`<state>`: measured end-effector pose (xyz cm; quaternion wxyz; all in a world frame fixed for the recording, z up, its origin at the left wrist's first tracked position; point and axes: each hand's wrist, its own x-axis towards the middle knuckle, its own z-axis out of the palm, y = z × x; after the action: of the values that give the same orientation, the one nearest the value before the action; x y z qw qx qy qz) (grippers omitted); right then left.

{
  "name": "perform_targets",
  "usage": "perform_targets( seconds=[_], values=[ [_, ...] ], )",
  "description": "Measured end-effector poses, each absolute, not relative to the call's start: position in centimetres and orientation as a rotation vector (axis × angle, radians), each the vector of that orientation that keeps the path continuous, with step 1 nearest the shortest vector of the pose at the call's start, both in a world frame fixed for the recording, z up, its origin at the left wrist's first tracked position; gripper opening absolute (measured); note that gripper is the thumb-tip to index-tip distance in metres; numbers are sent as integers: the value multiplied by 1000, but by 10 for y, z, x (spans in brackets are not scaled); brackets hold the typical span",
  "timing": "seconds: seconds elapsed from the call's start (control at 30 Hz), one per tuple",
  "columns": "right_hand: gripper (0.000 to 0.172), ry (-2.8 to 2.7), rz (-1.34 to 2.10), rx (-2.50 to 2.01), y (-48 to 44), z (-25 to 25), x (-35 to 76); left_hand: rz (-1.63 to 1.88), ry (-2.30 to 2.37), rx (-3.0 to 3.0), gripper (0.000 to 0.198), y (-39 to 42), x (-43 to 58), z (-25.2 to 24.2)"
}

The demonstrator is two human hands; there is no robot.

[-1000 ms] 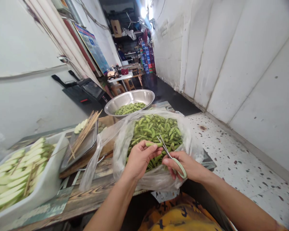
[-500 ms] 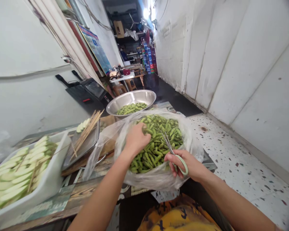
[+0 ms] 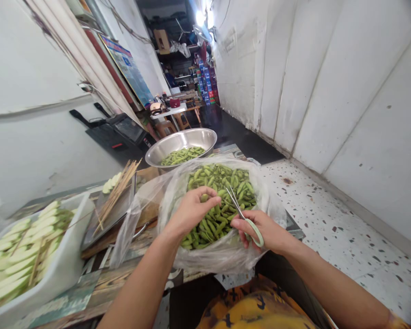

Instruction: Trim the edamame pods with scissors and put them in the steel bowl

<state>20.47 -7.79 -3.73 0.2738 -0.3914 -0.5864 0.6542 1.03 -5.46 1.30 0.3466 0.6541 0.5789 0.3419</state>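
Observation:
A clear plastic bag [image 3: 265,201] stands open, full of green soybean pods [image 3: 212,224]. Over the pods, my left hand [image 3: 195,208] has its fingers curled and thumb drawn in, and a green pod shows within the curl; its far end is hidden. My right hand [image 3: 256,228], at the bag's near right rim, is closed around the pale green handles of a pair of scissors [image 3: 238,205]. The blades point up and left, a little apart, close to my left fingertips. Behind the bag, a steel basin [image 3: 154,155] holds more pods.
At left, a white tub [image 3: 68,256] contains sliced pale green vegetable pieces on skewers. Bamboo skewers [image 3: 118,194] lie across a metal tray [image 3: 123,210] between tub and bag. Everything stands on a wood-patterned table [image 3: 113,283]. A white wall [image 3: 311,91] runs along the right.
My left hand has come lower and towards the scissors, its fingers more closed in. The scissors stay in my right hand. The whole view has shifted slightly.

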Motion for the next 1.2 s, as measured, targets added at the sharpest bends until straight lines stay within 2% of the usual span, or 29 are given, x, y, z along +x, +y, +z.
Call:
perform_targets(
  seconds=[0.27, 0.5, 0.77, 1.2],
  values=[
    [38, -1694, 1714, -1088, -78, -29, 202, 940, 1397, 1598, 19, -62, 16, 6],
    [42, -1680, 1601, -1124, -78, -41, 196, 829, 1471, 1558, 21, -66, 15, 1],
    [43, -1612, 1809, -1014, -84, -33, 198, 1239, 1131, 974, 31, -67, 17, 0],
    [45, -1583, 1798, -1036, -85, -33, 189, 1193, 1161, 997, 32, -78, 28, -2]
  ],
)
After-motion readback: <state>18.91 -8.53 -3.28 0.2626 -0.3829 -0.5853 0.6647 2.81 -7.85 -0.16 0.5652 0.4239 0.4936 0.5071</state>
